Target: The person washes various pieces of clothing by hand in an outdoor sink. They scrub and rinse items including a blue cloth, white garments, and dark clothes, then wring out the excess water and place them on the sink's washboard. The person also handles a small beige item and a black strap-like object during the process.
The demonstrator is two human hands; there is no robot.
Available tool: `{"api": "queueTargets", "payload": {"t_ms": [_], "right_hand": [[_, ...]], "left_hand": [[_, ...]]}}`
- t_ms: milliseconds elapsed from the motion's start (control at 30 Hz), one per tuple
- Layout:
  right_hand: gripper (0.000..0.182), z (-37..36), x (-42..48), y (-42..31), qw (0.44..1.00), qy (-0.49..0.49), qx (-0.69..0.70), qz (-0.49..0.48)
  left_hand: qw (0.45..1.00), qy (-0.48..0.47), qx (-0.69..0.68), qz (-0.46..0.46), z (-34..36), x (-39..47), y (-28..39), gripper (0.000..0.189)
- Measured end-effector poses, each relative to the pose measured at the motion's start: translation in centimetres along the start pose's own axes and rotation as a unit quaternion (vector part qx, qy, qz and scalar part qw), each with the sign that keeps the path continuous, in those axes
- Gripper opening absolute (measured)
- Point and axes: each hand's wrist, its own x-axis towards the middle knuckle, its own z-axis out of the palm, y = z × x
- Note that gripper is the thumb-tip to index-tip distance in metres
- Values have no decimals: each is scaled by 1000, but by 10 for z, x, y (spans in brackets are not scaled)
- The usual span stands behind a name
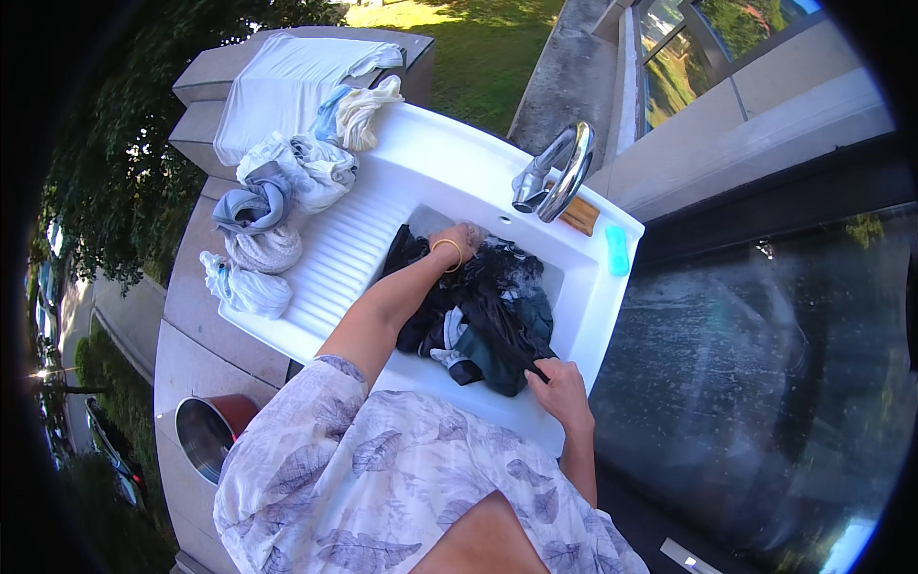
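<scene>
Dark wet garments [495,301] fill the basin of a white laundry sink [592,316], in water with some foam. A dark green piece [495,355] and a black-and-white piece [452,333] lie among them. My left hand [459,240], below a yellow bangle, reaches down at the basin's far side; foam and water blur its fingers, so its grip is unclear. At the near right rim, my right hand [563,387] pinches the edge of a black garment [527,337]. That garment stretches back into the heap.
A chrome faucet [566,172] arches over the back ledge beside a wooden block [579,215] and a turquoise soap-like bar [617,250]. Several twisted pale cloths [258,197] line the ribbed washboard's left side. White fabric [280,86] drapes the parapet; a red-brown bucket [211,434] sits lower left.
</scene>
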Motion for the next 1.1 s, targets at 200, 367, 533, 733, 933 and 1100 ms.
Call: {"api": "queueTargets", "payload": {"t_ms": [200, 367, 533, 733, 933, 1100], "right_hand": [[27, -3, 0, 2, 992, 91, -80, -35], [24, 9, 13, -8, 980, 86, 174, 35], [33, 39, 51, -21, 889, -12, 450, 79], [52, 55, 97, -40, 646, -32, 752, 124], [33, 73, 100, -38, 545, -41, 821, 166], [24, 85, 82, -42, 657, 65, 735, 151]], "left_hand": [[998, 27, 49, 16, 5, 33, -61, 25], [865, -110, -488, -53, -60, 8, -15, 21], [699, -217, -681, 11, -125, -72, 28, 20], [703, -217, -675, 59, -132, -132, 62, 33], [886, -163, -417, 119, -93, -152, 57, 45], [832, -260, -488, 51, -70, -153, 37, 47]]}}
